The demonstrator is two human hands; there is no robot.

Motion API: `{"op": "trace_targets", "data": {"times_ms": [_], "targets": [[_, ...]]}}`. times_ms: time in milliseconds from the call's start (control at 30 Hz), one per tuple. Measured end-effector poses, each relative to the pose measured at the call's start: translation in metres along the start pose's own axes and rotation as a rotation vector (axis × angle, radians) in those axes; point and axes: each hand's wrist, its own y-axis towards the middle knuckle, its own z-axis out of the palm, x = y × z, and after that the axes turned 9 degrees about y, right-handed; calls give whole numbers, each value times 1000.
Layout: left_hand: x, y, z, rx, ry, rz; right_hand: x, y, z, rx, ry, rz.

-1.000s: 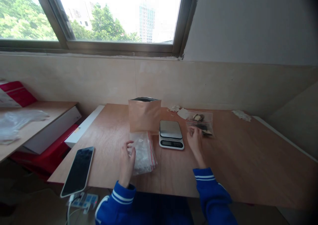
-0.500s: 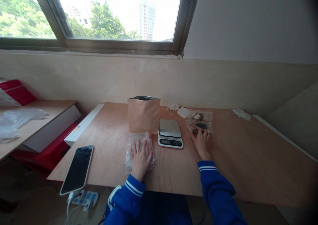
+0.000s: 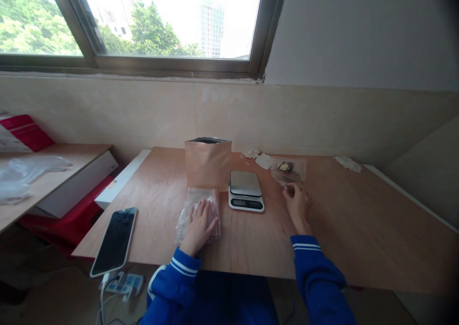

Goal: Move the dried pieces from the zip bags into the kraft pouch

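My left hand (image 3: pixel 198 224) lies with fingers stretched out on a stack of clear zip bags (image 3: pixel 186 215) with red seal lines. My right hand (image 3: pixel 297 205) is closed in a pinch at the near edge of a clear zip bag (image 3: pixel 296 177). A dark brown bit shows between its thumb and fingers; how much of the bag is gripped is hidden. Inside the bag, pale and dark pieces (image 3: pixel 285 167) can be seen. Between my hands stands a white kitchen scale (image 3: pixel 246 191) with a bare metal plate. Behind the left hand, a brown pouch (image 3: pixel 208 165) stands upright with its top open.
A phone (image 3: pixel 114 241) lies at the table's left front edge, near a power strip (image 3: pixel 127 284) below. Whitish scraps (image 3: pixel 250 154) and a white paper piece (image 3: pixel 264 161) lie at the back; another pale scrap (image 3: pixel 347 164) is farther right. A side table (image 3: pixel 53 181) stands left.
My right hand has shifted slightly right and its fingers have closed near the bag's edge. The dark contents there are less visible. My left hand has slid a little left and nearer.
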Motion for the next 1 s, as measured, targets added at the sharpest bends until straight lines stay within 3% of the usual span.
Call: {"op": "trace_targets", "data": {"times_ms": [167,300,467,600,700,800,867,1000], "targets": [[-40,-11,-16,-70,-297,162,52,-6,-40,-236,369,16],[-70,-10,-33,-98,-649,124,105,-25,-77,-291,663,117],[-84,1,-48,-55,-1097,0,150,-56,-95,-70,904,193],[-83,3,-52,99,-1309,34,160,-76,-81,90,1026,269],[-79,1,-48,106,-1426,-35,161,-90,-66,93,1027,309],[-78,-1,-45,65,-1461,-106,165,-106,-58,-16,916,267],[-79,-1,-45,31,-1422,-81,171,-116,-57,-8,863,206],[-84,-3,-51,-80,-1300,-13,187,-129,-62,314,978,135]]}}
